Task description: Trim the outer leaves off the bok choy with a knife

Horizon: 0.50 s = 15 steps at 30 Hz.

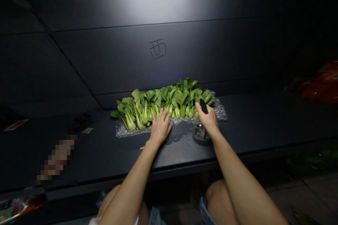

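Observation:
A row of green bok choy (148,107) lies on crinkled clear plastic wrap (129,133), leaves toward the back panel and pale stems toward me. My left hand (160,128) is open, fingers spread over the front edge of the wrap and reaching the stems near the middle of the row. At the row's right end, my right hand (209,119) is closed around a clear spray bottle (201,133) with a black top and a dark base. The hand covers much of its upper part. Wet spots show on the dark surface between my hands.
A dark panel (118,56) with a handwritten character rises behind the bok choy. Small cards (16,125) lie to the left on the dark bench (105,154). Something red (320,84) sits at the far right. A small green scrap (142,148) lies beside my left wrist.

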{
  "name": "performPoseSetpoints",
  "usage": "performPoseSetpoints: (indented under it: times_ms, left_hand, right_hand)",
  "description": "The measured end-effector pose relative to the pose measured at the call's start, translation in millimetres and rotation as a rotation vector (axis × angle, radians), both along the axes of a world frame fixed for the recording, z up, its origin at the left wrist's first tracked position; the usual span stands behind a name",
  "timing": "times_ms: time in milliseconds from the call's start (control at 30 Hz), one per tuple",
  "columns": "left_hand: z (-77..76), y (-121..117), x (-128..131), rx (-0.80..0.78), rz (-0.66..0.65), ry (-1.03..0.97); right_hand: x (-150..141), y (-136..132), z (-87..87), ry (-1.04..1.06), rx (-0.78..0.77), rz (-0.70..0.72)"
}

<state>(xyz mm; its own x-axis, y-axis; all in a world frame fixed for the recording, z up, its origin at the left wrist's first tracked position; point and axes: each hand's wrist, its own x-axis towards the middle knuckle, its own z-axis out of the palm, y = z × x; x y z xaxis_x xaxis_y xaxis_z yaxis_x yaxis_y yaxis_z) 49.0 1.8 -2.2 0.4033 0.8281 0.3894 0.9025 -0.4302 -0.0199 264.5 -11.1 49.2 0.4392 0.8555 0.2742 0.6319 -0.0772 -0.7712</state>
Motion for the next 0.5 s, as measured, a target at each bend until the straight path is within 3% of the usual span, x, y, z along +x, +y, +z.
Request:
performPoseSetpoints:
  times_ms: [333, 500]
  left_hand:
    - [-4.9, 3.5, 3.6, 0.018, -0.039, -0.009]
    - [1.6, 10.2, 19.4, 0.055, -0.067, -0.064]
  right_hand:
    - [5.6, 1.8, -0.9, -0.078, -0.020, -0.022]
    - [6.7, 4.3, -0.2, -0.115, 0.010, 0.037]
